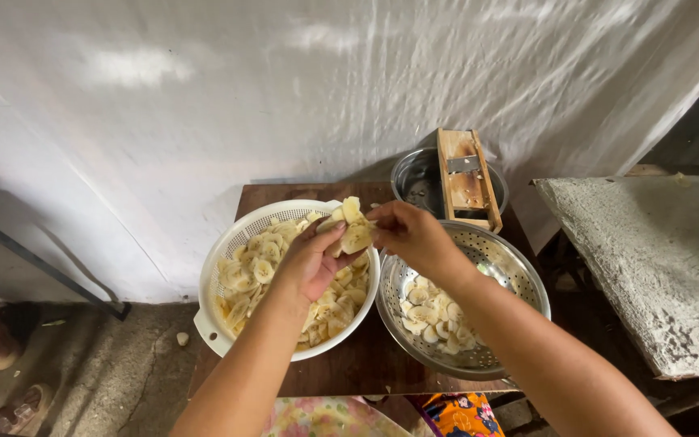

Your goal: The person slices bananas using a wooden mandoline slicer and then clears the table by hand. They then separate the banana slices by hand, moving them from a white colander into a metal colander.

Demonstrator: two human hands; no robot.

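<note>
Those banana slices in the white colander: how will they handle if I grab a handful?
The banana slices look moist, so probably slippery and clingy. They are thin, so likely soft and easily broken. The left hand cups several, with the right hand steadying them above the white colander.

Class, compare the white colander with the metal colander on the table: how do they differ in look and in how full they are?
The white colander looks plastic with side handles; the metal colander is shiny steel. The white one is heaped with banana slices, while the metal one holds only a thin layer at its bottom. The left hand hovers over the white one. Both are round, perforated and sit on the wooden table.
</note>
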